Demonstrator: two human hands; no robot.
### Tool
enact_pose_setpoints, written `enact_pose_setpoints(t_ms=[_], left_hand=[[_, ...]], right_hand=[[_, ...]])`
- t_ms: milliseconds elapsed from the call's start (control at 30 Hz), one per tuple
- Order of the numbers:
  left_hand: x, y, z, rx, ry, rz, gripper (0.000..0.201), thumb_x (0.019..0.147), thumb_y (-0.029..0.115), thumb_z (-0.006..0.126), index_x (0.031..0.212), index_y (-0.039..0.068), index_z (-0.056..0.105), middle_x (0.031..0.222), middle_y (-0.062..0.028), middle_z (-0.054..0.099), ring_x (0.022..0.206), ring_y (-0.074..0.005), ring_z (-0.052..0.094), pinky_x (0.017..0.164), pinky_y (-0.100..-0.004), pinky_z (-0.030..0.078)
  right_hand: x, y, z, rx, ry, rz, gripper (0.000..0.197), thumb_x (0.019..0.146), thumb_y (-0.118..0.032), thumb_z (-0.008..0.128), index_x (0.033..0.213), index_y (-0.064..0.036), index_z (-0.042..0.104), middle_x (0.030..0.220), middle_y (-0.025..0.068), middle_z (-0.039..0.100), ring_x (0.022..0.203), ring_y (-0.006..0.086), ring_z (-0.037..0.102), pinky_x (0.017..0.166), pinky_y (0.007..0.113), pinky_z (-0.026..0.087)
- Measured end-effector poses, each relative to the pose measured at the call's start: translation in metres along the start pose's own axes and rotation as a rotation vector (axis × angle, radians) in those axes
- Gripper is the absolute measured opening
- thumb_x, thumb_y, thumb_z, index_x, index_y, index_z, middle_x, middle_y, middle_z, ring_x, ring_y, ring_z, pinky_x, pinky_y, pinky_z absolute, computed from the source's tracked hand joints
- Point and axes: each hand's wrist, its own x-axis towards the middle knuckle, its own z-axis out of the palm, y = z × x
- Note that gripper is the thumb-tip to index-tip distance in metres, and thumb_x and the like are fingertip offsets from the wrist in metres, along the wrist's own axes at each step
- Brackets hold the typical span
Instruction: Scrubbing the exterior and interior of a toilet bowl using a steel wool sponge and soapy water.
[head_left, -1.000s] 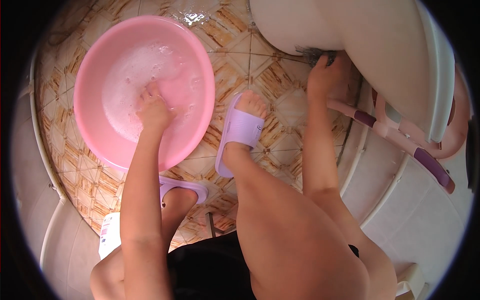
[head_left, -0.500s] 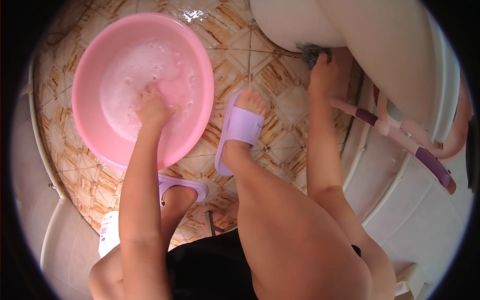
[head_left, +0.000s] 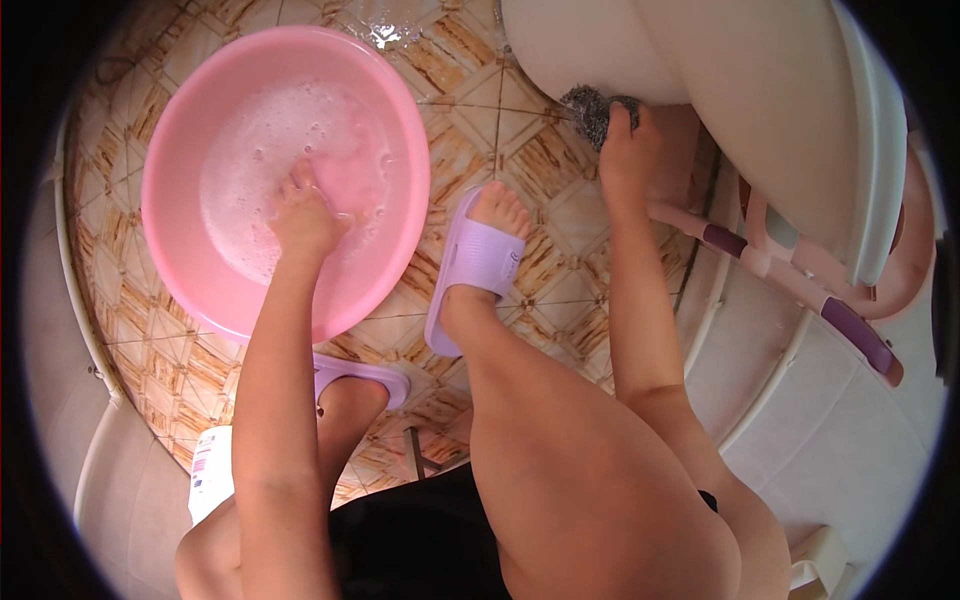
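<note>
A round pink basin (head_left: 165, 200) of soapy water (head_left: 335, 130) sits at the left. My left hand (head_left: 303, 222) rests in the foamy water, fingers stretched and a little apart, tips partly under the suds; I see nothing held in it. At the upper right, my right hand (head_left: 630, 150) grips a grey steel wool scrubber (head_left: 592, 115). The scrubber presses against the lower edge of the white toilet's base (head_left: 600, 50), close to the floor. My right fingers are closed around it, and the hand hides part of it.
My feet in purple slippers (head_left: 483, 255) stand on patterned tiles (head_left: 545, 150), beside the basin. A pink brush-like tool with purple grips (head_left: 858, 335) lies right of my right arm. A white container (head_left: 212, 470) stands at lower left. Wet tile (head_left: 385, 35) shines at the top.
My right hand has shifted slightly left with the scrubber along the toilet base. My left hand stays in the basin, nearly unmoved.
</note>
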Motion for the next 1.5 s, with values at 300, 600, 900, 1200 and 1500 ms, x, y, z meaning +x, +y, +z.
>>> enact_pose_setpoints(t_ms=[300, 600, 900, 1200, 1500], left_hand=[[0.001, -0.005, 0.003, -0.02, -0.01, 0.03, 0.101, 0.063, 0.038, 0.082, 0.144, 0.012, 0.026, 0.142, -0.0174, 0.037, 0.13, -0.0373, 0.038, 0.099, -0.051, 0.042], [0.004, -0.001, 0.0, -0.028, -0.107, -0.006, 0.101, 0.062, 0.048, 0.081, 0.143, 0.014, 0.031, 0.145, -0.0137, 0.036, 0.136, -0.0354, 0.031, 0.107, -0.0515, 0.033], [0.002, -0.003, -0.005, -0.022, -0.107, 0.01, 0.103, 0.065, 0.048, 0.08, 0.146, 0.011, 0.028, 0.147, -0.0164, 0.034, 0.139, -0.0376, 0.028, 0.11, -0.0521, 0.029], [0.002, -0.006, 0.011, 0.021, 0.065, 0.041, 0.1, 0.066, 0.038, 0.079, 0.147, 0.014, 0.024, 0.141, -0.0177, 0.039, 0.131, -0.0393, 0.037, 0.102, -0.0575, 0.036], [0.005, -0.003, 0.006, -0.007, -0.016, 0.003, 0.104, 0.06, 0.049, 0.081, 0.143, 0.013, 0.029, 0.144, -0.0161, 0.036, 0.135, -0.0375, 0.032, 0.105, -0.0558, 0.034]], right_hand=[[0.001, -0.001, 0.006, -0.021, 0.013, 0.025, 0.041, 0.087, -0.021, 0.05, 0.114, 0.0099, 0.057, 0.101, 0.0287, 0.063, 0.096, 0.04, 0.06, 0.086, 0.044, 0.044], [0.006, 0.016, 0.01, 0.227, 0.08, 0.064, 0.041, 0.088, -0.021, 0.05, 0.113, 0.0106, 0.058, 0.11, 0.0297, 0.061, 0.099, 0.0419, 0.057, 0.087, 0.042, 0.042], [0.008, 0.009, -0.006, 0.031, 0.093, 0.047, 0.041, 0.088, -0.022, 0.051, 0.109, 0.0125, 0.058, 0.108, 0.031, 0.061, 0.103, 0.0451, 0.056, 0.09, 0.045, 0.042], [0.018, 0.025, -0.025, -0.206, 0.141, -0.095, 0.04, 0.088, -0.025, 0.053, 0.117, 0.0019, 0.06, 0.112, 0.027, 0.061, 0.099, 0.0424, 0.058, 0.088, 0.043, 0.043], [0.025, 0.037, -0.03, -0.248, 0.203, -0.249, 0.041, 0.088, -0.022, 0.053, 0.12, 0.0033, 0.057, 0.114, 0.0228, 0.062, 0.106, 0.0354, 0.057, 0.092, 0.037, 0.042]])
